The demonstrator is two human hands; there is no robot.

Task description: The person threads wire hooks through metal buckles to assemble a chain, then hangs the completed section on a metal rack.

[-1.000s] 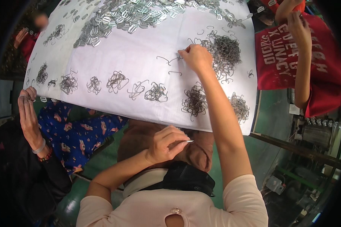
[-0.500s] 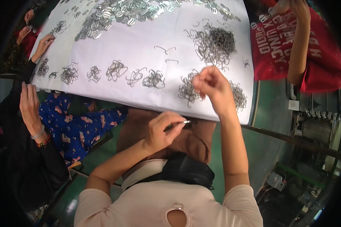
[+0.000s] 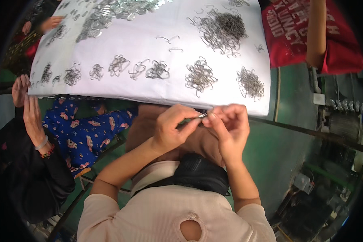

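My left hand (image 3: pixel 173 124) is closed in a pinch on a small silver metal piece (image 3: pixel 201 115), just off the table's near edge above my lap. My right hand (image 3: pixel 230 127) meets it there, thumb and forefinger pressed together at the piece's right end. Whatever those right fingertips hold is too small and too covered to make out. Closest to my hands on the white-covered table (image 3: pixel 149 91) lie two heaps of bent wire hooks, one heap (image 3: pixel 200 76) in front and another heap (image 3: pixel 251 83) toward the right corner.
A larger tangle of wire hooks (image 3: pixel 224 30) lies farther back. Smaller hook clusters (image 3: pixel 157 70) line the near side leftward. Flat slotted metal plates (image 3: pixel 109 18) are spread at the far left. Co-workers' hands (image 3: pixel 34 123) show at left; a person in red (image 3: pixel 294 34) is at right.
My right hand has come down and back from above the hook heap to the metal piece in my left hand. The left hand keeps its pinch. The view has shifted slightly.
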